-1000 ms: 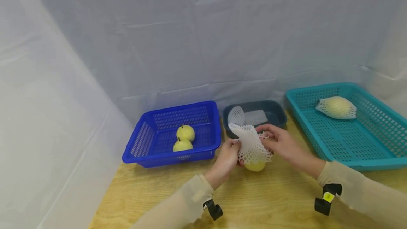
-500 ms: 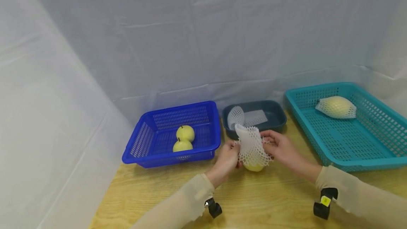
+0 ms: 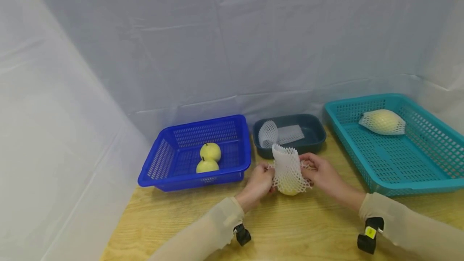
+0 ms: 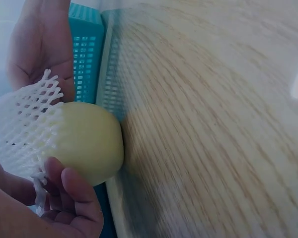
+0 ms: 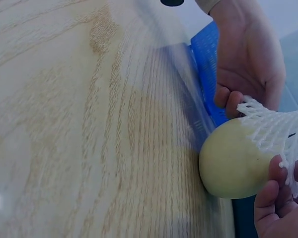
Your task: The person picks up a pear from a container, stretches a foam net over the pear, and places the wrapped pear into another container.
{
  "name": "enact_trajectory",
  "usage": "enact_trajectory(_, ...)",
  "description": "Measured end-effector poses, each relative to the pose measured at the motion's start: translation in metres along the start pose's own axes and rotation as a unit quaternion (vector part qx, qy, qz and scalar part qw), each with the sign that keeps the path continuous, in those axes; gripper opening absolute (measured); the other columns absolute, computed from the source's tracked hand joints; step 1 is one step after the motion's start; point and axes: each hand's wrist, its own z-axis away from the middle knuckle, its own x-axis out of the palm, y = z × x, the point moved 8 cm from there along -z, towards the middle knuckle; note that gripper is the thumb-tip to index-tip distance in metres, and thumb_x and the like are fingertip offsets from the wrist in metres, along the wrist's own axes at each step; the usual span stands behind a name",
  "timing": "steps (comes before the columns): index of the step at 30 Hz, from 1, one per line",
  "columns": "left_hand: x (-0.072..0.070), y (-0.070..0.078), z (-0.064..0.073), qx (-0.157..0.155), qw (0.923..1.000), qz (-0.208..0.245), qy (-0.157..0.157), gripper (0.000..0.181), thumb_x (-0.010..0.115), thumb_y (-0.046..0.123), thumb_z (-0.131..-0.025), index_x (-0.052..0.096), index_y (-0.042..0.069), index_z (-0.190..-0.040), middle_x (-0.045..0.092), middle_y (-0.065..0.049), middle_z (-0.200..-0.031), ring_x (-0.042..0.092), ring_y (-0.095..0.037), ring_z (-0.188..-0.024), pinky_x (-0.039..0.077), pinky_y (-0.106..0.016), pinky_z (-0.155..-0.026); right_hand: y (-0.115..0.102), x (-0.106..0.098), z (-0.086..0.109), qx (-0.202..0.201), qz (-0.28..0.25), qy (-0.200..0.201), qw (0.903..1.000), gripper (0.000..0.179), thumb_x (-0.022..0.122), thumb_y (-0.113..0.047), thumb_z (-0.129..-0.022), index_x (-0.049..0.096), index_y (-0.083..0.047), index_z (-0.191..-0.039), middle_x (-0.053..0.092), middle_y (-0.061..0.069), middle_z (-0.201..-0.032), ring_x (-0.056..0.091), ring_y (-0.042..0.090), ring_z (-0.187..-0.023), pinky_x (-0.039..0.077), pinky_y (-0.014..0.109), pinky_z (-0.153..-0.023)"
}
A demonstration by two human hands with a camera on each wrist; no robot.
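A white foam fruit net [image 3: 287, 164] covers the upper part of a round pale-yellow pear [image 4: 92, 141] that stands on the wooden table, its lower part bare. On the net's left edge, my left hand [image 3: 259, 182] pinches the mesh between thumb and fingers. My right hand [image 3: 322, 173] pinches the opposite edge, as the right wrist view also shows. Both hands stretch the net's mouth around the pear. The pear's stem end is hidden under the mesh, whose free end rises above it.
A blue basket [image 3: 192, 176] with two pears [image 3: 210, 152] stands left. Behind the hands is a dark teal tray [image 3: 313, 132] with foam nets [image 3: 268, 134]. On the right, a turquoise basket [image 3: 357, 164] holds a netted pear [image 3: 384, 122]. White sheeting [image 3: 232, 43] hangs behind.
The net has come lower over the pear, leaving less of it bare. Its free end now stands more upright instead of leaning left. My right hand has shifted slightly down.
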Motion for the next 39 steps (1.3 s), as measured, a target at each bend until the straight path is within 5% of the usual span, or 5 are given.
enact_trajectory(14,-0.003,-0.007,-0.002,0.022,0.9969,-0.075,0.001,0.011,0.048,0.011,-0.101,0.053,0.005,-0.094,0.055,-0.005,-0.075,0.052,-0.015,-0.051,0.041,-0.023,-0.046,0.016,0.001,0.002,0.033,-0.021,-0.004,0.9992,0.038,0.059,0.001,-0.092,0.053,0.008,-0.129,0.061,0.011,-0.089,0.058,0.013,-0.065,0.054,0.031,-0.055)
enact_trajectory(24,-0.007,-0.011,-0.009,0.035,0.9810,-0.190,-0.012,0.012,0.054,0.015,-0.099,0.054,0.009,-0.089,0.058,-0.002,-0.070,0.054,-0.013,-0.055,0.041,-0.025,-0.052,0.030,0.001,0.003,0.070,0.018,0.004,0.9974,0.034,0.058,0.001,-0.091,0.056,0.005,-0.124,0.057,0.008,-0.085,0.053,0.017,-0.053,0.049,0.031,-0.050)
enact_trajectory(28,-0.008,-0.007,-0.011,0.047,0.9657,-0.255,-0.013,0.013,0.054,0.016,-0.099,0.056,0.012,-0.087,0.057,-0.001,-0.071,0.053,-0.014,-0.060,0.040,-0.027,-0.054,0.031,0.000,0.002,0.071,0.030,0.005,0.9971,0.034,0.058,0.001,-0.089,0.056,0.006,-0.123,0.057,0.008,-0.083,0.052,0.017,-0.052,0.047,0.030,-0.049)
enact_trajectory(33,-0.006,-0.001,-0.014,0.072,0.9342,-0.349,-0.020,0.015,0.055,0.016,-0.098,0.056,0.013,-0.083,0.054,0.000,-0.073,0.049,-0.016,-0.063,0.038,-0.030,-0.055,0.034,0.001,0.002,0.064,0.056,-0.002,0.9964,0.033,0.058,0.002,-0.089,0.057,0.006,-0.122,0.058,0.007,-0.078,0.052,0.016,-0.052,0.046,0.029,-0.049)
enact_trajectory(39,-0.005,0.000,-0.017,0.074,0.9060,-0.415,-0.033,0.015,0.057,0.019,-0.096,0.058,0.016,-0.082,0.055,0.002,-0.071,0.050,-0.015,-0.062,0.040,-0.030,-0.055,0.036,0.002,-0.001,0.048,0.093,-0.019,0.9944,0.036,0.057,0.003,-0.082,0.059,0.006,-0.117,0.058,0.004,-0.075,0.050,0.013,-0.049,0.044,0.028,-0.048)
